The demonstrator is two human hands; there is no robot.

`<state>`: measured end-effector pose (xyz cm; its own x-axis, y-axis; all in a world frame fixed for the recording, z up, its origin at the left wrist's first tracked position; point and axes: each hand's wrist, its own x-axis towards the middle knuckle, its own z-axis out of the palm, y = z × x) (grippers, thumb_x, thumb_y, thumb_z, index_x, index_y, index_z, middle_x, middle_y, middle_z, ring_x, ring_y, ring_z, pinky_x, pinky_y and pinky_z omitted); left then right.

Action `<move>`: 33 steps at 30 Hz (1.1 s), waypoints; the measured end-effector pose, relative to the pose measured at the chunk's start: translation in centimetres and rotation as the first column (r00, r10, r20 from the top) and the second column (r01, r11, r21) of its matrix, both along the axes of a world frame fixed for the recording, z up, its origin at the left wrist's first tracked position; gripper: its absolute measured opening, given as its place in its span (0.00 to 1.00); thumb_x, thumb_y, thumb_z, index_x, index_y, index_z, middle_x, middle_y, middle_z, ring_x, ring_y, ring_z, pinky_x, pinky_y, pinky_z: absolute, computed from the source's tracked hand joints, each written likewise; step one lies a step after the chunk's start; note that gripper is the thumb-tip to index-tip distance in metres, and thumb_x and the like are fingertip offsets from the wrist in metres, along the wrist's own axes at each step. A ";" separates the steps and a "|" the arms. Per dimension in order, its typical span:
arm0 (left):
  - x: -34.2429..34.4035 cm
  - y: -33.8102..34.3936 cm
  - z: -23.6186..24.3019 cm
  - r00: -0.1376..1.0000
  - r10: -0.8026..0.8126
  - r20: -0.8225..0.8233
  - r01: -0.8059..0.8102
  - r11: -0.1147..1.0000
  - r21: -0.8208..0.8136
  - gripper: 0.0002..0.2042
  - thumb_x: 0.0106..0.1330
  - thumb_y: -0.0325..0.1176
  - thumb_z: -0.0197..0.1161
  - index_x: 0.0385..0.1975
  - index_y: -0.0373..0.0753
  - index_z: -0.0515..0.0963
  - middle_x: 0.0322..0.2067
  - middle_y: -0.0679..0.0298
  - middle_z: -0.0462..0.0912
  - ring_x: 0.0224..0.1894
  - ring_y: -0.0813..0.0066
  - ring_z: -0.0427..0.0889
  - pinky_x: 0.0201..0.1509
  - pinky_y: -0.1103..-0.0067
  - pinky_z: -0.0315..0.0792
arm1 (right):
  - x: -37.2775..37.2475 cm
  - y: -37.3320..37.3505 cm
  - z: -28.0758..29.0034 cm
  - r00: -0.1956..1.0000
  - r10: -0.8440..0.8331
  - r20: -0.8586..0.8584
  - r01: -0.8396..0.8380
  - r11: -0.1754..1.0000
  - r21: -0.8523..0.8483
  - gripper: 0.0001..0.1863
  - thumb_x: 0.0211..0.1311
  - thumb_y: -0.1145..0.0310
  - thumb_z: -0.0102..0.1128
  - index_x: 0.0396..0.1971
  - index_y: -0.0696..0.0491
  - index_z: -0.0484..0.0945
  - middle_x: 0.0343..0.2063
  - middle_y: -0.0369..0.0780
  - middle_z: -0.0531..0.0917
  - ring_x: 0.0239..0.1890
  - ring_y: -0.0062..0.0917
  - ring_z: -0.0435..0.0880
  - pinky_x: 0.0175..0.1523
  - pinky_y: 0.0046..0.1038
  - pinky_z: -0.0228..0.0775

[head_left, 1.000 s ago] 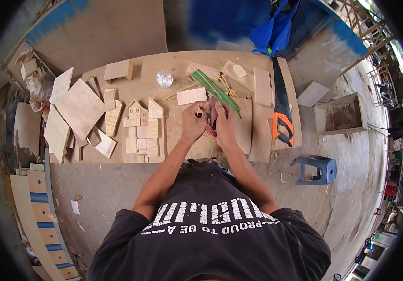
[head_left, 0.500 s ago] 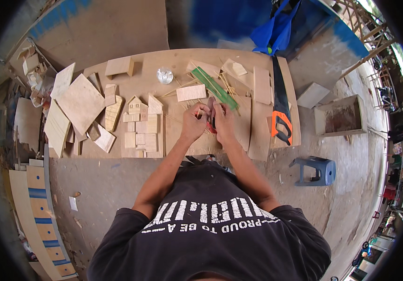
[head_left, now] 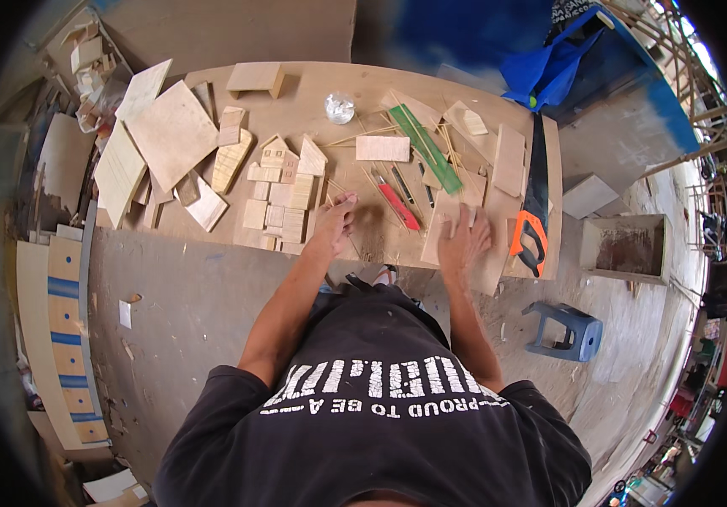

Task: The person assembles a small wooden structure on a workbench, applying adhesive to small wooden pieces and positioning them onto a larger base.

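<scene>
My left hand (head_left: 332,226) is raised at the table's front, fingers curled, beside thin bamboo sticks and right of the small wooden house-shaped blocks (head_left: 277,207); what it holds, if anything, I cannot make out. My right hand (head_left: 463,243) has its fingers spread on a light wooden board (head_left: 436,250). Between the hands lie a red cutter (head_left: 398,205) and dark slim tools (head_left: 403,183). Behind them are a pale rectangular block (head_left: 382,149), a green strip (head_left: 427,148) with scattered sticks, and a crumpled silvery ball (head_left: 340,107).
A handsaw with orange handle (head_left: 529,241) lies along the table's right side, below a blue bag (head_left: 541,72). Plywood offcuts (head_left: 169,127) pile at the left. A blue stool (head_left: 581,334) and an open box (head_left: 622,250) stand at the right. Striped panels (head_left: 66,317) lean at the left.
My hands were together at the table's middle; they have separated, left and right, leaving the red cutter and dark tools visible on the table. The view has shifted, so the table sits farther right.
</scene>
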<state>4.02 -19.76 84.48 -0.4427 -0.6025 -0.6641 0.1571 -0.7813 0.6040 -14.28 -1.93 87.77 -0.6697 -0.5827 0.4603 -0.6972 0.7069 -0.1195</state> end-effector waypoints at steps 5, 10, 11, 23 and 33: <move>-0.4 1.0 -1.7 0.983 0.019 -0.181 -0.003 0.996 0.091 0.05 0.69 0.34 0.64 0.39 0.47 0.75 0.28 0.78 0.73 0.20 0.89 0.60 0.21 0.86 0.56 | 6.6 -4.5 -4.9 0.075 0.514 0.854 -0.320 0.824 -0.468 0.13 0.67 0.66 0.62 0.47 0.56 0.78 0.34 0.40 0.84 0.34 0.22 0.83 0.40 0.25 0.75; 0.7 1.2 -2.3 0.966 0.204 -0.162 -0.189 0.977 0.103 0.04 0.69 0.32 0.62 0.40 0.45 0.75 0.31 0.73 0.77 0.26 0.83 0.73 0.28 0.82 0.67 | 8.4 -5.1 -2.4 -0.086 0.314 0.946 -0.351 0.879 -0.324 0.10 0.71 0.66 0.55 0.43 0.57 0.78 0.27 0.39 0.85 0.25 0.18 0.81 0.33 0.22 0.73; 1.2 1.0 -2.9 0.958 0.224 -0.177 -0.214 0.974 0.073 0.05 0.69 0.30 0.62 0.41 0.43 0.75 0.32 0.71 0.79 0.30 0.80 0.78 0.32 0.81 0.71 | 7.9 -4.9 -2.5 -0.050 0.313 0.948 -0.390 0.868 -0.308 0.10 0.71 0.67 0.54 0.43 0.58 0.77 0.26 0.39 0.85 0.24 0.19 0.82 0.32 0.25 0.74; 0.7 1.8 -5.2 0.845 0.220 0.487 0.343 0.475 -0.810 0.08 0.59 0.21 0.63 0.37 0.35 0.84 0.29 0.56 0.85 0.30 0.63 0.84 0.36 0.72 0.77 | 2.0 0.8 -3.0 0.192 0.291 0.937 -0.415 0.889 -0.191 0.07 0.69 0.73 0.50 0.41 0.57 0.75 0.26 0.41 0.86 0.24 0.24 0.83 0.33 0.29 0.74; 0.7 1.5 -4.9 0.835 0.236 0.497 0.447 0.234 -0.863 0.14 0.55 0.17 0.66 0.42 0.32 0.81 0.35 0.51 0.84 0.37 0.55 0.83 0.40 0.68 0.77 | 2.0 1.3 -5.5 0.445 0.397 0.803 -0.435 0.879 -0.193 0.07 0.66 0.69 0.58 0.39 0.56 0.78 0.28 0.42 0.86 0.26 0.27 0.84 0.35 0.30 0.74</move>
<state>4.76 -18.28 79.58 -0.4268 -0.8719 0.2403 -0.4114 0.4238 0.8069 -12.25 -0.61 82.22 -0.4047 -0.8995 -0.1650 -0.5248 0.3762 -0.7636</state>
